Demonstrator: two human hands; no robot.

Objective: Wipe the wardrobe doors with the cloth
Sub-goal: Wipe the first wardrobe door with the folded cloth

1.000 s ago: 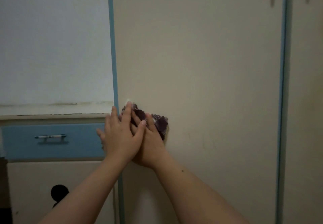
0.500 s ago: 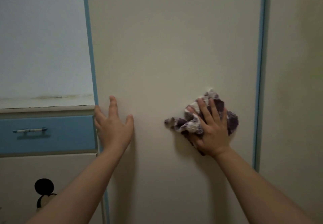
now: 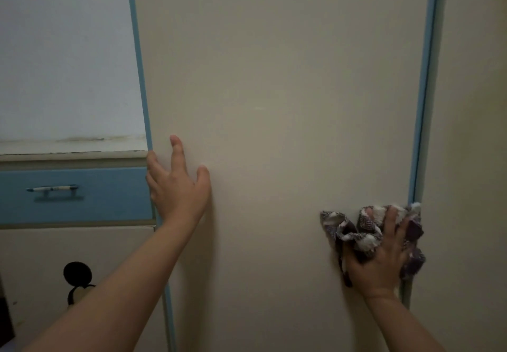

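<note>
**Cloth at the door's right edge**

The cloth [image 3: 356,231], a bunched rag checked purple and white, sits low on the cream door [image 3: 274,104], hard against its right edge. The right hand [image 3: 381,258] presses it flat to the panel with spread, fairly straight fingers. Folds bulge out to the left of the hand, and one corner laps onto the blue strip [image 3: 424,104] that runs up that edge. Past the strip is the next door [image 3: 472,132], in the same cream.

Well apart, the left hand [image 3: 178,187] lies open on the same door near its left edge, palm to the panel and fingers fanned, holding nothing. Its outer fingers reach the left strip [image 3: 140,77], also blue.

Left of that strip is a pale wall [image 3: 68,49] with a dark smudged line [image 3: 82,140] along its foot. Below it is a blue drawer [image 3: 104,195] with a bar handle [image 3: 52,188]. What looks like a pen lies along the handle, and any print on it is too small to read. Lower down, a black, round-eared cartoon sticker [image 3: 78,283] shows on a cream panel, partly hidden by the left forearm.
</note>
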